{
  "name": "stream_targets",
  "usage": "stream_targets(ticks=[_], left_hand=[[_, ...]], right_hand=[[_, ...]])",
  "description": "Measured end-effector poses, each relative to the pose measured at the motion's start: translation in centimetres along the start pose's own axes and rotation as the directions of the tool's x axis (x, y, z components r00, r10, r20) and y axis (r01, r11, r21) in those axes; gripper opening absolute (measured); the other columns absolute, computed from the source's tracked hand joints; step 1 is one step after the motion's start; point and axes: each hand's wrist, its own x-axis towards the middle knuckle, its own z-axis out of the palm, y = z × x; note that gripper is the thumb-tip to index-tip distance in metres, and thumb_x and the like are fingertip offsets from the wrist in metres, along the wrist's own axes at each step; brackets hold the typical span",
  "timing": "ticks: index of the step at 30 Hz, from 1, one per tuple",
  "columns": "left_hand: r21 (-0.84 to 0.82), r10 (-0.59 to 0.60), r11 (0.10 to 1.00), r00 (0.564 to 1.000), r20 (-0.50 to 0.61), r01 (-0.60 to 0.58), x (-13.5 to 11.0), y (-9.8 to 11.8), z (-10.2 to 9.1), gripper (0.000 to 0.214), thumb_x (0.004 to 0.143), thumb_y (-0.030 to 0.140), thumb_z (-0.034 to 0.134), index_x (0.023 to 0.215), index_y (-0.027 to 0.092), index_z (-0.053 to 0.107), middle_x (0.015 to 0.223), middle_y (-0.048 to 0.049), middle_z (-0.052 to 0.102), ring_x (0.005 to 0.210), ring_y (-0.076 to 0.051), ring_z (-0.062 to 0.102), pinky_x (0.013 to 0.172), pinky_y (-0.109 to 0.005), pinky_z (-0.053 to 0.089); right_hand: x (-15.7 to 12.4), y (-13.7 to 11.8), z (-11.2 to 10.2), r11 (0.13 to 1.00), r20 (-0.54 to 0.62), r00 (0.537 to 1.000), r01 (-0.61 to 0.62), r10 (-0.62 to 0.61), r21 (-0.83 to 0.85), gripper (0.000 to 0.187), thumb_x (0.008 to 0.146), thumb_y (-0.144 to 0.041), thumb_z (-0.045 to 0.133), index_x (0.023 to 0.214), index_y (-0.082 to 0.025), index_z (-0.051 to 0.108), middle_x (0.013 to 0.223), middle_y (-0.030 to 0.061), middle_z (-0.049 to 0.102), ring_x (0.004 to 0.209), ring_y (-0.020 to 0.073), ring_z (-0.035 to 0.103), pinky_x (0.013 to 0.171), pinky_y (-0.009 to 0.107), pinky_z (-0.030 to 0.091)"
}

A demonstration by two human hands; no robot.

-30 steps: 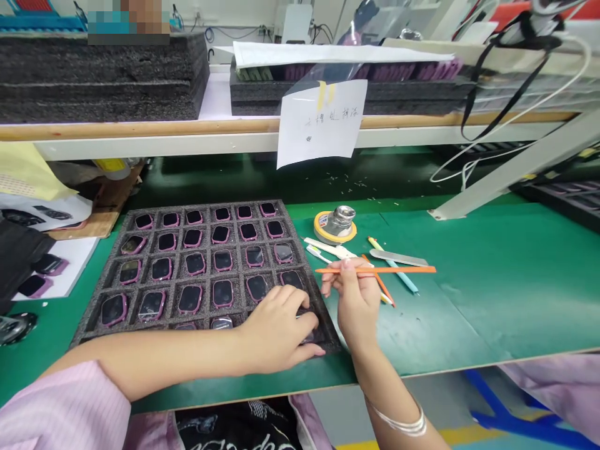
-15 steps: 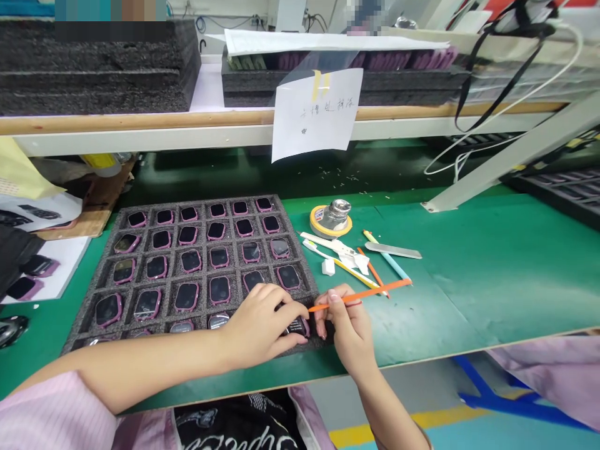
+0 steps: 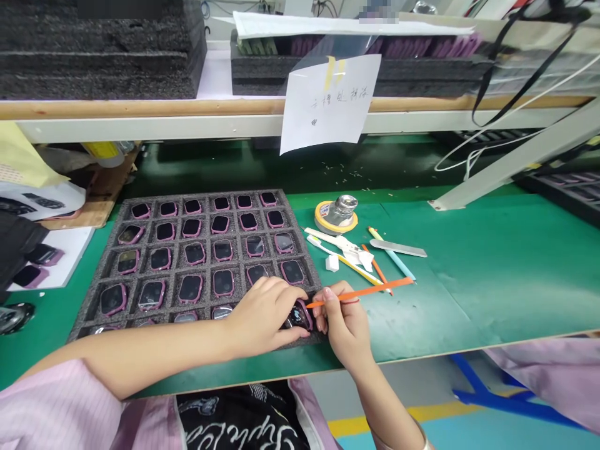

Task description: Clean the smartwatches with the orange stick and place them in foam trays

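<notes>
My left hand (image 3: pixel 269 312) is closed around a purple-framed smartwatch (image 3: pixel 299 314) at the near right corner of the foam tray (image 3: pixel 135 249). The watch screen is lit with a small pattern, and part of its body is hidden by my fingers. Between thumb and fingers my right hand (image 3: pixel 344 315) pinches a thin orange stick (image 3: pixel 382 287). The tip of this stick meets the watch's right edge. Rows of similar watches with mostly dark screens sit in the tray's compartments.
Right of the tray lie a tape roll with a metal-topped bottle (image 3: pixel 340 215), a toothbrush (image 3: pixel 344 261), a white cube (image 3: pixel 332 263), a metal blade (image 3: pixel 398 248) and a blue stick (image 3: pixel 398 265). A paper note (image 3: pixel 330 106) hangs from the shelf. A slanted white post (image 3: pixel 510 159) stands at right.
The watch in my left hand now shows a lit screen where white text showed before. The orange stick's tip has come to its edge. The whole view has shifted slightly.
</notes>
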Motion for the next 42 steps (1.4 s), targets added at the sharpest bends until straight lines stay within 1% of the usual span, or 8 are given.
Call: stream_targets(ticks=[4,9,12,17,21,29,39,42], left_hand=[[0.076,0.026,0.997,1.000,-0.012,-0.025,-0.3,0.0,-1.2,0.051,0.085,0.045,0.075,0.122,0.017,0.054,0.116,-0.0131,0.062,0.109,-0.030,0.057,0.092,-0.046,0.049],[0.265,0.060,0.962,0.998,0.036,-0.067,-2.8,-0.1,-2.7,0.029,0.092,0.046,0.066,0.093,0.017,0.067,0.107,-0.0115,0.060,0.105,-0.031,0.056,0.090,-0.048,0.048],[0.256,0.049,0.965,0.999,0.018,-0.052,-4.7,-0.2,-2.8,0.029,0.092,0.044,0.066,0.105,0.018,0.067,0.119,-0.0141,0.059,0.117,-0.035,0.053,0.096,-0.052,0.047],[0.121,-0.007,0.992,0.995,-0.097,0.019,-6.3,-0.8,-2.7,0.022,0.093,0.031,0.068,0.113,0.022,0.064,0.124,-0.0103,0.062,0.122,-0.029,0.055,0.103,-0.048,0.045],[0.054,0.023,0.998,0.988,-0.153,-0.015,-6.4,-1.3,-2.4,0.015,0.094,0.028,0.067,0.108,0.023,0.066,0.115,-0.0068,0.066,0.116,-0.025,0.059,0.100,-0.042,0.047],[-0.044,-0.138,0.990,0.985,-0.104,0.134,-6.3,-1.0,-2.4,0.041,0.085,0.029,0.078,0.116,0.019,0.053,0.112,-0.0082,0.067,0.106,-0.026,0.060,0.096,-0.045,0.048],[0.006,-0.137,0.990,0.987,-0.084,0.138,-6.3,-0.6,-3.1,0.055,0.083,0.030,0.080,0.127,0.018,0.049,0.120,-0.0113,0.064,0.112,-0.029,0.058,0.098,-0.048,0.047],[0.094,-0.163,0.981,0.983,-0.091,0.171,-7.1,-0.3,-3.9,0.042,0.085,0.035,0.077,0.116,0.015,0.056,0.115,-0.0121,0.063,0.108,-0.030,0.057,0.095,-0.049,0.048]], right_hand=[[0.2,-0.5,-0.2,1.000,0.013,1.000,-0.003,0.003,-0.021,0.039,0.096,-0.055,0.057,0.076,-0.022,0.053,0.051,-0.0047,0.056,0.036,0.0079,0.048,0.037,0.020,0.037],[0.3,-1.5,-0.2,0.998,-0.085,0.996,0.024,-0.019,0.057,0.039,0.095,-0.058,0.055,0.078,-0.023,0.051,0.055,-0.0057,0.055,0.035,0.0078,0.048,0.034,0.019,0.037],[-0.2,-2.5,0.7,0.994,-0.131,0.990,0.056,-0.044,0.093,0.036,0.097,-0.054,0.056,0.080,-0.023,0.052,0.058,-0.0052,0.057,0.037,0.0068,0.050,0.036,0.018,0.039],[-0.9,-3.2,3.7,0.994,0.056,0.996,0.059,-0.064,0.093,0.035,0.099,-0.052,0.052,0.081,-0.022,0.054,0.062,-0.0015,0.064,0.041,0.0085,0.055,0.042,0.021,0.047],[-0.7,-2.3,5.2,0.997,0.094,0.994,0.056,-0.060,0.048,0.036,0.101,-0.053,0.046,0.083,-0.023,0.052,0.060,-0.0025,0.062,0.043,0.0101,0.056,0.042,0.022,0.047],[-1.3,-1.7,4.9,0.984,0.116,0.988,0.119,-0.103,-0.134,0.034,0.102,-0.045,0.048,0.077,-0.022,0.054,0.053,-0.0030,0.058,0.042,0.0099,0.054,0.046,0.022,0.043],[-1.2,-1.6,5.1,0.966,0.144,0.984,0.137,-0.107,-0.218,0.037,0.103,-0.048,0.044,0.077,-0.023,0.052,0.055,-0.0025,0.059,0.042,0.0102,0.053,0.046,0.023,0.043],[-1.0,-1.7,5.1,0.966,0.156,0.984,0.119,-0.085,-0.228,0.040,0.102,-0.052,0.043,0.076,-0.023,0.051,0.054,-0.0024,0.058,0.041,0.0104,0.052,0.045,0.023,0.042]])
